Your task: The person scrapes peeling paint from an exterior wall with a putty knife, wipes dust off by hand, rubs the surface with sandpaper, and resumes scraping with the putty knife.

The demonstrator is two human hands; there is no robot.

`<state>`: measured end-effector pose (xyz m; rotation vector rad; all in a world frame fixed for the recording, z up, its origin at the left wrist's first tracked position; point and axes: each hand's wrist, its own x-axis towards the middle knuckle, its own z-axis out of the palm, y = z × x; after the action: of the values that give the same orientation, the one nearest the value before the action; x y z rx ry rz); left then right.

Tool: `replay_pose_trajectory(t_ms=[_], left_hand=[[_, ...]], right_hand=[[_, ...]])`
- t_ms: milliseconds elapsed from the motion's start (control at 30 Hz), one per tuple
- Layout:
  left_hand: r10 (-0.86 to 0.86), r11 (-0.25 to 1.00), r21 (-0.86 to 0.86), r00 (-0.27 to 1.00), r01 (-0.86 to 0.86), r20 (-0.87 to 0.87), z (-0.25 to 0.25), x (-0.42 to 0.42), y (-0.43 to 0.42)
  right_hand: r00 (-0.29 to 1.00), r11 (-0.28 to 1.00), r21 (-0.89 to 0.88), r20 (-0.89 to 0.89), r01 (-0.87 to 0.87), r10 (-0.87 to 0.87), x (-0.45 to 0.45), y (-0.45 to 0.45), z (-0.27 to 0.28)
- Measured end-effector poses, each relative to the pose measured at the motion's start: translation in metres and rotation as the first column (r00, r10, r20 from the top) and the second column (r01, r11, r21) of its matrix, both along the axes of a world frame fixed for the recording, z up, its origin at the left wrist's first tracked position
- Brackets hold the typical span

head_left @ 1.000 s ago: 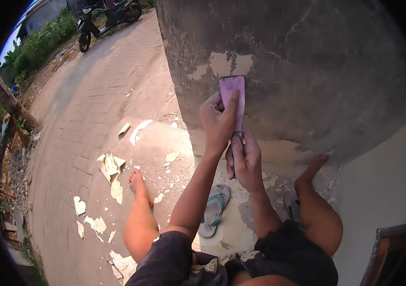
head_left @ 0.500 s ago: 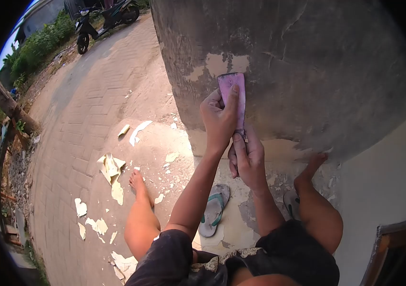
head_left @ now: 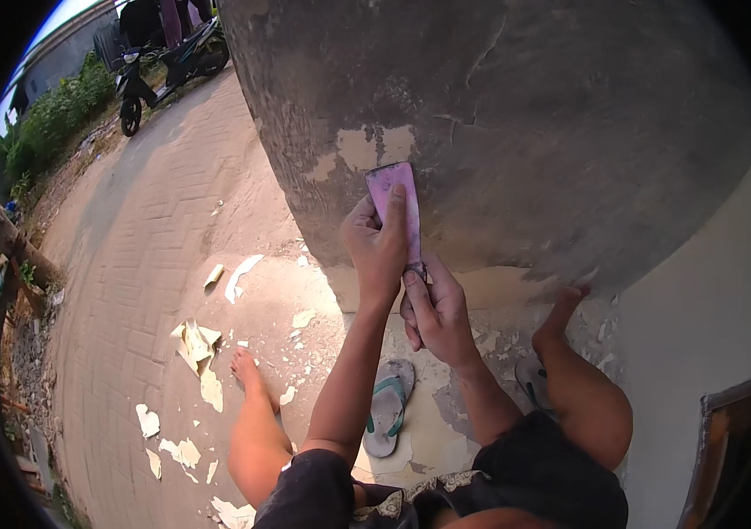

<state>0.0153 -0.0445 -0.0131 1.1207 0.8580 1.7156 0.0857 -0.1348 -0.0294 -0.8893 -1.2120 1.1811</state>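
A flat pink scraper point(head_left: 402, 212), wider and dark-edged at its top end, is held upright in front of the dark wall point(head_left: 569, 159). My left hand point(head_left: 377, 242) is closed round its upper part, thumb pressed flat along the pink face. Lower down, my right hand point(head_left: 439, 309) pinches the narrow bottom end between thumb and fingers. Just above the scraper's top edge, a pale bare patch point(head_left: 360, 148) shows where the dark coat is gone. Whether the scraper touches the wall I cannot tell.
Peeled paint flakes point(head_left: 192, 344) litter the ground on the left. A grey-green flip-flop point(head_left: 388, 410) lies between my legs, another point(head_left: 534, 381) by my right leg. A motorbike point(head_left: 168, 70) stands on the paved lane point(head_left: 129, 264). A wooden frame point(head_left: 719, 441) is at lower right.
My view has shifted, so the wall, hands and scraper appear lower and further left. Both hands keep the same hold on the scraper. More of the motorbike's surroundings show.
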Motion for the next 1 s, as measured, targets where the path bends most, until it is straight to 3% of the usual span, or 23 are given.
replay_pose_trajectory(t_ms=[333, 467, 567, 1000], left_hand=[[0.007, 1.000, -0.007, 1.000, -0.007, -0.003, -0.005, 0.004, -0.005], [0.025, 0.993, 0.113, 1.000, -0.025, 0.002, 0.009, 0.003, 0.012], [-0.006, 1.000, 0.022, 0.999, 0.005, 0.048, 0.010, 0.003, -0.003], [0.041, 0.998, 0.044, 0.999, -0.041, 0.003, -0.003, 0.007, -0.001]], right_hand=[[0.999, 0.999, -0.036, -0.017, 0.027, -0.028, 0.001, -0.002, -0.007], [1.000, 0.998, 0.055, 0.002, 0.011, -0.012, 0.003, 0.013, 0.008], [0.999, 1.000, -0.017, -0.049, -0.005, 0.004, 0.003, 0.004, 0.000], [1.000, 1.000, 0.012, 0.024, 0.020, -0.020, 0.004, 0.002, -0.008]])
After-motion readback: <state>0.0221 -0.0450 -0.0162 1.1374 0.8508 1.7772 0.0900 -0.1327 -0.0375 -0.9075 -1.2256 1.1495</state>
